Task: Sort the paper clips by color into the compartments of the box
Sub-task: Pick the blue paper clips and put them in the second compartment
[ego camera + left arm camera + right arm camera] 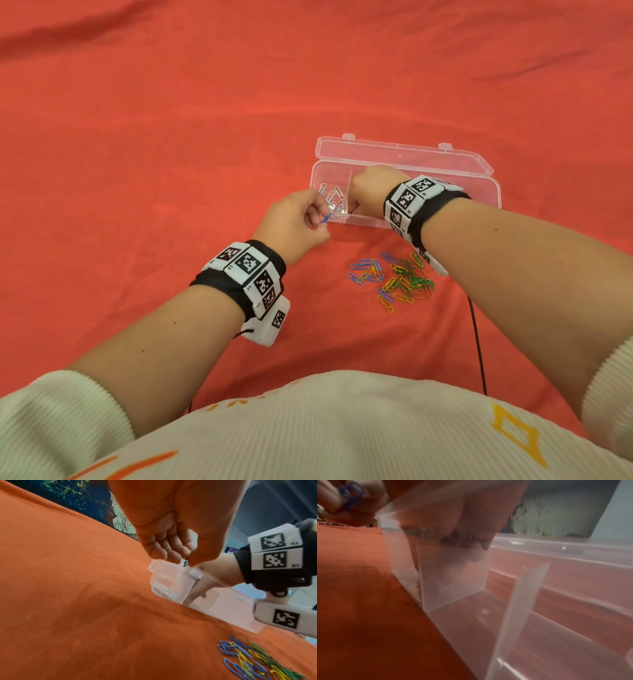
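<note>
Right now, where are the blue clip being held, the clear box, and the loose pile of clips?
blue clip (327,218): head view, its exposed end.
clear box (404,158): head view, open lid.
pile of clips (394,277): head view, middle of heap.

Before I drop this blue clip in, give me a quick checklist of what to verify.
1. Blue clip pinched in left hand: ok.
2. Box lid open: ok.
3. Compartment under the clip fits its color: not ok, the white clips lie there.
4. Right hand out of the box: not ok, its fingers reach into the next compartment.
5. Right hand holding anything: cannot tell.
6. Loose pile still to sort: ok, beside the box.
</note>
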A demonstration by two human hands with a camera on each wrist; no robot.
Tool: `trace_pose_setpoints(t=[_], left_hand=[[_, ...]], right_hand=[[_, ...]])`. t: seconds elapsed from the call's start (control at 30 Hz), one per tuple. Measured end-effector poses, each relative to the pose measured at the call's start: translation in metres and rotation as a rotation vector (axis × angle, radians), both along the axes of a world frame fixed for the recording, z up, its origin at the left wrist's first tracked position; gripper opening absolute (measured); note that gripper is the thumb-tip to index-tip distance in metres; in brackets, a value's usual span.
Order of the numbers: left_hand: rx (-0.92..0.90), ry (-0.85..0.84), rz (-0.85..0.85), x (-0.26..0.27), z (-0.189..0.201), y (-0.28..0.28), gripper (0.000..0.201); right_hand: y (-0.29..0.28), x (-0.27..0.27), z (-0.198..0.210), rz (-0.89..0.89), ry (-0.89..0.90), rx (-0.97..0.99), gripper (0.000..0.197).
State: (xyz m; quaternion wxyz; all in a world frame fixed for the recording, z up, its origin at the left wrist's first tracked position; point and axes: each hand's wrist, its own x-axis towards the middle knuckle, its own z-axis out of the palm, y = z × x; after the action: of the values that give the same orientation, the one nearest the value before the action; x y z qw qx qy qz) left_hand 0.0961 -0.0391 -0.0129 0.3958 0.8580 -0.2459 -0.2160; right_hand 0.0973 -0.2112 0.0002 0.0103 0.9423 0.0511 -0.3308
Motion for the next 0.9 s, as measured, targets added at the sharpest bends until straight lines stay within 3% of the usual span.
trace_pose_setpoints(t=[0.13, 0.23, 0.37, 0.43, 0.7, 0.8, 0.9], left_hand=[[0.029, -0.002, 0.035, 0.0, -0.002, -0.004, 0.026], [0.066, -0.017, 0.044, 0.002, -0.001, -0.007, 0.026], [0.102, -0.031, 0.062, 0.004, 0.002, -0.01, 0.022], [0.126, -0.044, 0.06, 0.005, 0.005, -0.011, 0.021], [0.123, -0.174, -0.032, 0.012, 0.029, -0.043, 0.017], [0.197, -0.203, -0.105, 0.013, 0.032, -0.057, 0.02], [0.242, -0.197, -0.11, 0.012, 0.032, -0.066, 0.016]], right_hand=[[-0.001, 0.001, 0.001, -0.007, -0.016, -0.001, 0.018], [-0.002, 0.0, 0.003, -0.019, -0.007, -0.006, 0.04], [-0.003, -0.001, 0.01, -0.05, -0.009, 0.041, 0.013], [-0.007, -0.003, 0.016, -0.07, -0.04, 0.091, 0.016], [-0.028, -0.06, 0.054, -0.489, -0.376, 0.372, 0.013], [-0.023, -0.09, 0.052, -0.593, -0.374, 0.486, 0.013], [-0.02, -0.116, 0.036, -0.624, -0.261, 0.459, 0.012]])
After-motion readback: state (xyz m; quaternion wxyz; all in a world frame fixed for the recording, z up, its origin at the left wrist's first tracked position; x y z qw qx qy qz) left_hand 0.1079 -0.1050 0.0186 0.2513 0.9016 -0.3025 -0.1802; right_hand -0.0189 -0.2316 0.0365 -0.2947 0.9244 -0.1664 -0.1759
